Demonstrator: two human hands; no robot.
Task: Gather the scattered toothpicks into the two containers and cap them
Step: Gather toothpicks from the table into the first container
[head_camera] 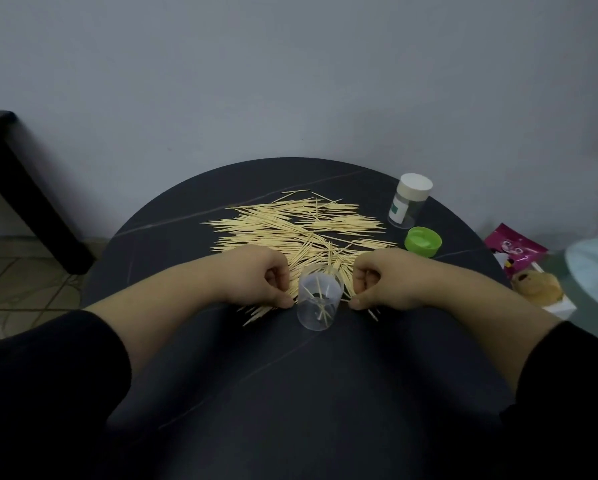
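A round dark marbled worktop [221,375] carried a wide scatter of thin pale wooden toothpicks [290,226], most lying roughly side to side across its far half. At the near edge of that pile stood a small clear plastic cylindrical container [320,303], upright & uncapped, w/ a few toothpicks leaning loosely inside. The left hand [256,277] rested on the worktop just left of the container and the right hand [386,278] just right of it, so the container sat between the two, close to both thumbs but gripped by neither. The left fingers [277,271] were curled in toward the palm, thumb tip down at the near toothpicks, pinching a small bunch there. The right fingers [361,275] were curled the same way, w/ a few toothpicks pinched between thumb & fingertips. How many each hand held couldn't be told. Both forearms were bare, w/ black sleeves [48,358] pushed up. At the far right of the worktop stood a second clear container w/ a white cap [410,199] & a green-and-white label, upright, well apart from the hands. Just beside it, on the nearer side, a bright green round cap [423,241] lay flat. Past the worktop's right edge were a pink foil packet [514,247] & a brownish soft lump [536,285].
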